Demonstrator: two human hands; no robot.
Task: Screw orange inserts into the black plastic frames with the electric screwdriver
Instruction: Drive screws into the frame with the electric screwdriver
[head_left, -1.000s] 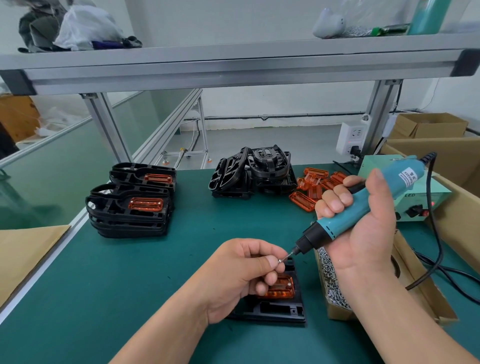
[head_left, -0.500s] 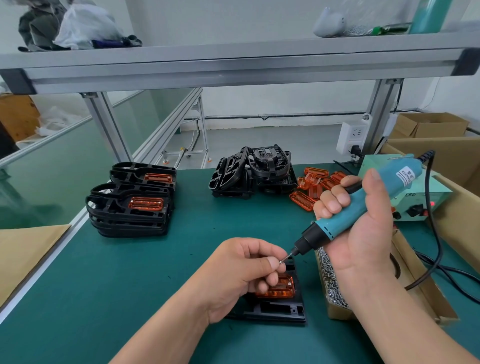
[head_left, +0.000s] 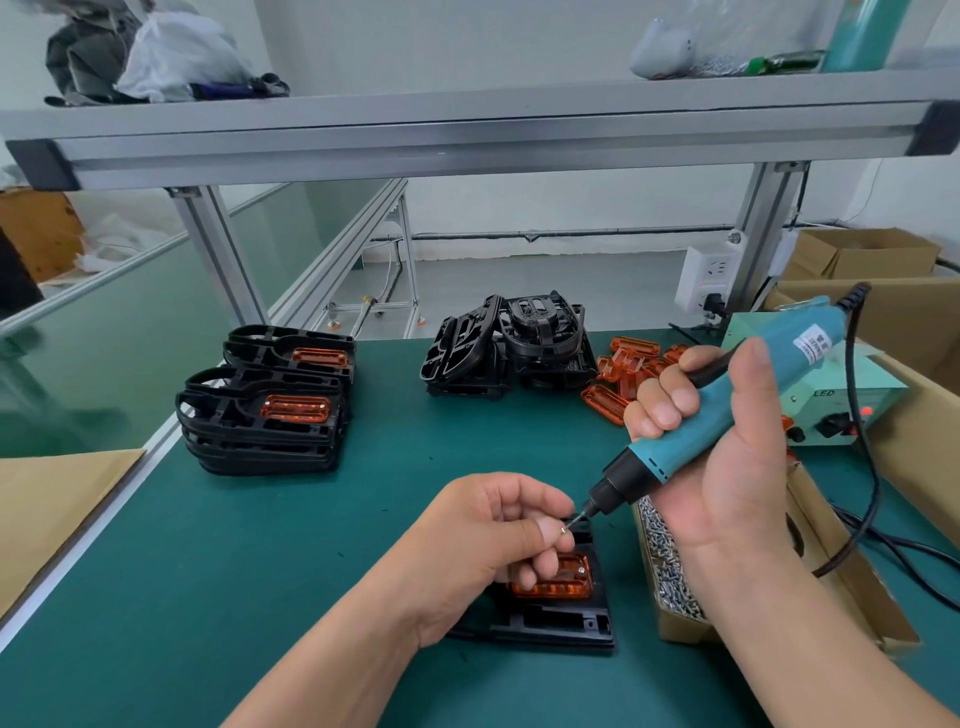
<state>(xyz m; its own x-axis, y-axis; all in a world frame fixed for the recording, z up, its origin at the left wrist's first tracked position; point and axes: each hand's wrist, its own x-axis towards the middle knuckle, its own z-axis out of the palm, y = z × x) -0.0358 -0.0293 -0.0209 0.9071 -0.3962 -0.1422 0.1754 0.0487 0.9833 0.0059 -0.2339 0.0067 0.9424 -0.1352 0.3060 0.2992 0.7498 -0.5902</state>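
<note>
Teal electric screwdriver (head_left: 660, 460) meets a screw (head_left: 564, 530) above the black plastic frame (head_left: 561, 623).
Little has moved in the last second: the right hand (head_left: 727, 478) grips the driver, bit tipped onto the screw pinched between the left hand's (head_left: 483, 540) thumb and forefinger, apparently seated now, though it is tiny. Under that hand the orange insert (head_left: 563, 586) sits in the frame; driving has not begun.
</note>
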